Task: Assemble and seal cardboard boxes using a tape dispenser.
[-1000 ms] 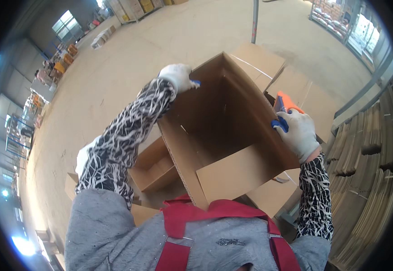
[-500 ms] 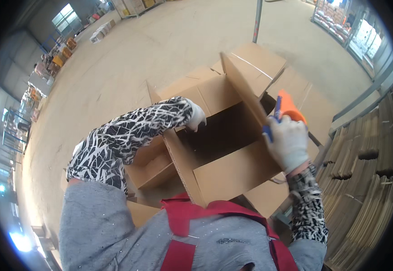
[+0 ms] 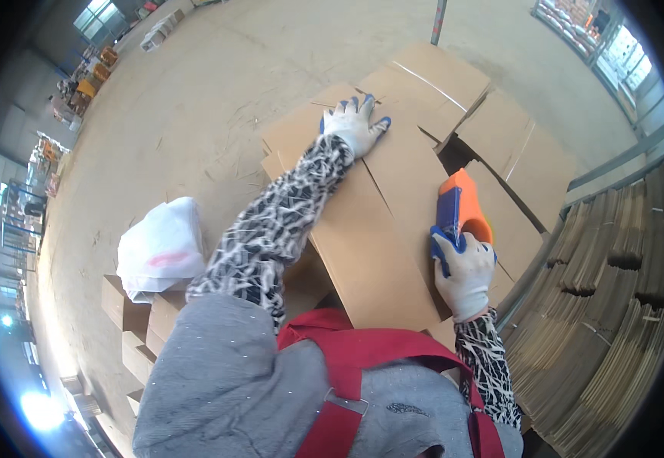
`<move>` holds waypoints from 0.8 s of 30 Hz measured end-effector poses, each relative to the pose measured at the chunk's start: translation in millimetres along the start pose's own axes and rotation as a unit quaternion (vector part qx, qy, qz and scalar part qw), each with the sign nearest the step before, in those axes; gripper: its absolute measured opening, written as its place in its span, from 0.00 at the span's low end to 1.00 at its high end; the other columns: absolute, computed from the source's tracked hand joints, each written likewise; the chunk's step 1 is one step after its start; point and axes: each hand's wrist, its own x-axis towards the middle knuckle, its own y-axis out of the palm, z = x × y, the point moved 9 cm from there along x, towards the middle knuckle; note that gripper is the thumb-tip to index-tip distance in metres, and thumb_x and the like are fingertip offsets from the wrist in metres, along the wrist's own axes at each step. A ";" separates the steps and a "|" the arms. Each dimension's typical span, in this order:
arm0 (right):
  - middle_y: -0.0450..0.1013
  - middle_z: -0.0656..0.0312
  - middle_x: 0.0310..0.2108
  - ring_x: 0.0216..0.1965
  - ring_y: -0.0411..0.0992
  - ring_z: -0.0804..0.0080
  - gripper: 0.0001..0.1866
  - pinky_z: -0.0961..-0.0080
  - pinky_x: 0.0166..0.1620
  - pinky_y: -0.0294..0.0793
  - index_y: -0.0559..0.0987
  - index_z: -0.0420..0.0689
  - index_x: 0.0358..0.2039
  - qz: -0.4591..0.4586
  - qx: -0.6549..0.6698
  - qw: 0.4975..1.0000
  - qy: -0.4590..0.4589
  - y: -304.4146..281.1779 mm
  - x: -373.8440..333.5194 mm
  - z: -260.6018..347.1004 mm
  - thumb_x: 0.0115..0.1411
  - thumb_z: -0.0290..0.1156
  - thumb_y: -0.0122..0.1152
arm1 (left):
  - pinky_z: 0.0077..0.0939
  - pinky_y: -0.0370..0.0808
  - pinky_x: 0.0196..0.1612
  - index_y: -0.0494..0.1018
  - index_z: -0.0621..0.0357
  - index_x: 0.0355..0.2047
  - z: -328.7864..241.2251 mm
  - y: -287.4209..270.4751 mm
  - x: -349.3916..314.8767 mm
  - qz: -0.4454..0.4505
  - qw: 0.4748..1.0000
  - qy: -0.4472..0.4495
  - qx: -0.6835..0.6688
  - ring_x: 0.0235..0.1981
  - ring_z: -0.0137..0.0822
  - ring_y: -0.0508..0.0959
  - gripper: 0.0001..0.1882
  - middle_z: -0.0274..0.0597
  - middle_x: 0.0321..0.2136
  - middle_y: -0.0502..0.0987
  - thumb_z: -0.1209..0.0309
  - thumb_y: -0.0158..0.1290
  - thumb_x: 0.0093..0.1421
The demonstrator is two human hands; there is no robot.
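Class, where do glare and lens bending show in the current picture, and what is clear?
Head view: white glare burns out a patch at lower left; head view: the left wall curves along the round rim; head view: the left hand and box look fairly clear.

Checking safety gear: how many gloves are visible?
2: one on the left hand, on the box; one on the right hand, holding the orange tool. Others may be hidden.
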 end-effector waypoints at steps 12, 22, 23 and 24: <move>0.71 0.56 0.40 0.43 0.71 0.69 0.15 0.77 0.45 0.70 0.76 0.31 0.44 0.050 0.664 0.719 0.197 59.5 23.7 11.0 0.56 0.22 0.54 | 0.40 0.72 0.48 0.72 0.55 0.48 8.9 22.0 28.9 0.123 0.990 0.003 -0.069 0.47 0.47 0.76 0.28 0.50 0.44 0.77 0.46 0.40 0.63; 0.73 0.56 0.37 0.37 0.72 0.69 0.14 0.76 0.41 0.71 0.77 0.33 0.42 0.072 0.635 0.759 0.126 57.4 26.8 14.5 0.57 0.25 0.58 | 0.20 0.72 0.22 0.77 0.63 0.36 1.8 -10.6 -69.6 0.425 0.792 0.017 -0.438 0.19 0.26 0.72 0.34 0.39 0.27 0.76 0.39 0.43 0.61; 0.73 0.58 0.38 0.38 0.71 0.71 0.13 0.77 0.42 0.70 0.78 0.34 0.41 0.074 0.644 0.752 0.120 59.4 25.8 13.6 0.56 0.23 0.58 | 0.19 0.71 0.22 0.76 0.64 0.34 -11.9 -16.9 -79.3 0.453 0.806 0.094 -0.369 0.18 0.26 0.72 0.32 0.38 0.25 0.76 0.42 0.45 0.62; 0.73 0.58 0.38 0.38 0.71 0.71 0.13 0.77 0.42 0.70 0.78 0.34 0.41 0.076 0.644 0.753 0.115 61.1 24.9 11.5 0.56 0.23 0.58 | 0.19 0.71 0.22 0.76 0.64 0.34 -11.9 -16.1 -81.7 0.448 0.809 0.092 -0.370 0.18 0.26 0.72 0.32 0.38 0.25 0.76 0.42 0.45 0.62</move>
